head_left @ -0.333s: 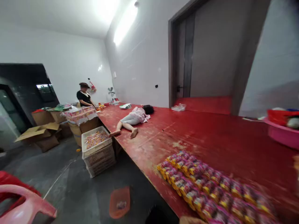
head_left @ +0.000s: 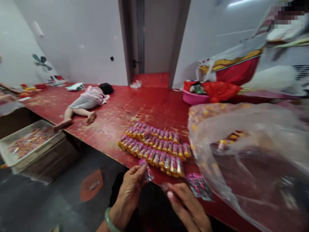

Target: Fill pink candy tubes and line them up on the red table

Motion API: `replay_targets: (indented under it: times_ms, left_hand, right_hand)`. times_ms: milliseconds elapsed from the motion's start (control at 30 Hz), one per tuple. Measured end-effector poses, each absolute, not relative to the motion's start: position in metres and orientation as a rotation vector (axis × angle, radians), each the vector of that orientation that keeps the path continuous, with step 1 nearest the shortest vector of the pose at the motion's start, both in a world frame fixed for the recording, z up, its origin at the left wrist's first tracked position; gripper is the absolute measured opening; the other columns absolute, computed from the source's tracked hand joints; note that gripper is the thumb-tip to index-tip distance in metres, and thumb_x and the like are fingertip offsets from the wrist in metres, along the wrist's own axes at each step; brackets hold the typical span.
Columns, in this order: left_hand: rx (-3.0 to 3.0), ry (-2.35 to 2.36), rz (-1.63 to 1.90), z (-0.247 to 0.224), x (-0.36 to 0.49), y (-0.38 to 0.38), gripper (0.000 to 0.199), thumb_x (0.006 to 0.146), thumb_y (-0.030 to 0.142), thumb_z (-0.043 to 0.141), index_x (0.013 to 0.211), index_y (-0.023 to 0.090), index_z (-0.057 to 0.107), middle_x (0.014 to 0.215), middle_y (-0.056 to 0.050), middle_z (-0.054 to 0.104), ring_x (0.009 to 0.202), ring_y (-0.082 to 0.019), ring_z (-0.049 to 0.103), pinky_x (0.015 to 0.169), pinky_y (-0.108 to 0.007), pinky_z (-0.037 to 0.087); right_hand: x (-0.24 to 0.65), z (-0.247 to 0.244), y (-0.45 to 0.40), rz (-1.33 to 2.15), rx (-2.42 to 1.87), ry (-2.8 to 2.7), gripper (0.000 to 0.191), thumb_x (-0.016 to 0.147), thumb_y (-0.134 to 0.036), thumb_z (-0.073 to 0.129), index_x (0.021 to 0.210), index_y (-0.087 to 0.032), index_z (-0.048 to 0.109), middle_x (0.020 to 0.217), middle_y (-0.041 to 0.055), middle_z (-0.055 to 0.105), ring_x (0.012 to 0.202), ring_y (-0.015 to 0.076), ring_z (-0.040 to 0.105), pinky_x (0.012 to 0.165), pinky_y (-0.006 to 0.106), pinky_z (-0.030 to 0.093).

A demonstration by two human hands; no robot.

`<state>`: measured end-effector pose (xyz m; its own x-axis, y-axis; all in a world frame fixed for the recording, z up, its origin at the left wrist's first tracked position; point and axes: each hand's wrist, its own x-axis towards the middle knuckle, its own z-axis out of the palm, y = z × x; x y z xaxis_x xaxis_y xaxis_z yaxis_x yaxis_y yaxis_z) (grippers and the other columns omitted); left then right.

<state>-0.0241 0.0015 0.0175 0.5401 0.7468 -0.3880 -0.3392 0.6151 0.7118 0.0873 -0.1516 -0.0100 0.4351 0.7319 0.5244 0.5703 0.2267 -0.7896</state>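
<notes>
Nearest me, my left hand (head_left: 129, 190) pinches a small candy packet (head_left: 147, 172) at the red table (head_left: 154, 106) edge; my right hand (head_left: 187, 204) curls beside it, grip unclear through blur. Beyond lie packet rows (head_left: 154, 148), a clear plastic bag (head_left: 248, 154) right, then a pink basin (head_left: 193, 97).

Both hands are showing low in the head view, raised side by side and close together. Left hand (head_left: 129, 193) is showing its back, fingers (head_left: 138, 170) curling up into a pinch, a green bangle sitting on the wrist. Right hand (head_left: 190, 206) is angling inward, fingertips (head_left: 169, 190) pinching toward the left.
</notes>
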Motion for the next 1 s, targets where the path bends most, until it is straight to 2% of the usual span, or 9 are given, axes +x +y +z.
replay_targets:
  times_ms: [67, 200, 400, 500, 600, 700, 833, 933, 1000]
  left_hand:
    - [0.592, 0.708, 0.666, 0.016, -0.025, 0.003, 0.022, 0.071, 0.028, 0.078, 0.079, 0.011, 0.066, 0.073, -0.002, 0.064, 0.062, -0.009, 0.058, 0.060, -0.020, 0.047]
    - [0.565, 0.679, 0.622, 0.012, -0.023, -0.003, 0.022, 0.075, 0.029, 0.075, 0.083, 0.011, 0.066, 0.076, -0.003, 0.065, 0.063, -0.010, 0.059, 0.059, -0.020, 0.047]
    - [0.528, 0.674, 0.601, 0.013, -0.018, -0.013, 0.023, 0.071, 0.029, 0.078, 0.079, 0.011, 0.066, 0.074, -0.002, 0.065, 0.063, -0.009, 0.061, 0.061, -0.019, 0.050]
    - [0.553, 0.712, 0.584, 0.010, -0.016, -0.016, 0.028, 0.067, 0.031, 0.081, 0.078, 0.011, 0.065, 0.074, -0.002, 0.066, 0.061, -0.009, 0.060, 0.060, -0.020, 0.051]
    - [0.619, 0.775, 0.615, 0.005, -0.014, -0.020, 0.039, 0.055, 0.034, 0.087, 0.076, 0.010, 0.063, 0.069, -0.002, 0.064, 0.056, -0.009, 0.058, 0.055, -0.020, 0.051]
    - [0.692, 0.813, 0.611, -0.001, -0.013, -0.025, 0.045, 0.050, 0.035, 0.089, 0.077, 0.009, 0.064, 0.071, -0.004, 0.065, 0.057, -0.011, 0.060, 0.056, -0.023, 0.052]
    - [0.716, 0.768, 0.557, -0.002, -0.013, -0.031, 0.042, 0.054, 0.028, 0.088, 0.086, 0.009, 0.067, 0.075, -0.007, 0.068, 0.061, -0.012, 0.062, 0.060, -0.022, 0.052]
    - [0.668, 0.740, 0.534, 0.004, -0.014, -0.031, 0.035, 0.056, 0.024, 0.087, 0.083, 0.010, 0.069, 0.072, -0.005, 0.068, 0.058, -0.011, 0.060, 0.058, -0.020, 0.050]
    - [0.620, 0.708, 0.519, 0.009, -0.015, -0.030, 0.030, 0.057, 0.023, 0.087, 0.079, 0.012, 0.071, 0.072, -0.004, 0.068, 0.058, -0.010, 0.060, 0.059, -0.020, 0.050]
  right_hand:
    - [0.085, -0.010, -0.146, -0.055, -1.411, -1.420, 0.039, 0.092, -0.015, 0.048, 0.131, -0.020, 0.052, 0.106, 0.0093, 0.054, 0.095, 0.0132, 0.059, 0.075, 0.020, 0.053]
    - [0.083, -0.015, -0.136, -0.313, -1.408, -1.544, 0.046, 0.087, -0.003, 0.046, 0.132, -0.009, 0.049, 0.096, 0.0115, 0.049, 0.085, 0.0121, 0.054, 0.067, 0.022, 0.052]
    - [0.081, -0.019, -0.134, -0.651, -1.563, -1.568, 0.040, 0.085, -0.006, 0.052, 0.124, -0.002, 0.055, 0.100, 0.0192, 0.052, 0.088, 0.0212, 0.054, 0.066, 0.035, 0.053]
    - [0.081, -0.021, -0.135, -0.763, -1.592, -1.547, 0.034, 0.085, -0.008, 0.055, 0.117, 0.001, 0.058, 0.100, 0.0204, 0.055, 0.089, 0.0231, 0.055, 0.068, 0.036, 0.053]
    - [0.079, -0.026, -0.135, -0.851, -1.617, -1.466, 0.028, 0.085, -0.012, 0.058, 0.109, 0.001, 0.060, 0.099, 0.0181, 0.060, 0.092, 0.0228, 0.058, 0.073, 0.035, 0.052]
    - [0.074, -0.029, -0.133, -0.895, -1.652, -1.394, 0.024, 0.088, -0.017, 0.057, 0.105, -0.002, 0.061, 0.096, 0.0150, 0.064, 0.091, 0.0210, 0.060, 0.076, 0.033, 0.051]
    - [0.070, -0.023, -0.130, -0.905, -1.698, -1.299, 0.023, 0.090, -0.022, 0.055, 0.105, -0.006, 0.060, 0.094, 0.0124, 0.066, 0.089, 0.0207, 0.063, 0.075, 0.033, 0.052]
    - [0.076, -0.010, -0.136, -0.657, -1.680, -1.356, 0.035, 0.093, -0.037, 0.050, 0.111, -0.007, 0.057, 0.102, 0.0130, 0.064, 0.097, 0.0196, 0.063, 0.079, 0.029, 0.054]
    - [0.083, -0.001, -0.143, -0.420, -1.630, -1.409, 0.037, 0.095, -0.039, 0.045, 0.116, -0.009, 0.055, 0.108, 0.0122, 0.060, 0.093, 0.0142, 0.063, 0.081, 0.023, 0.054]
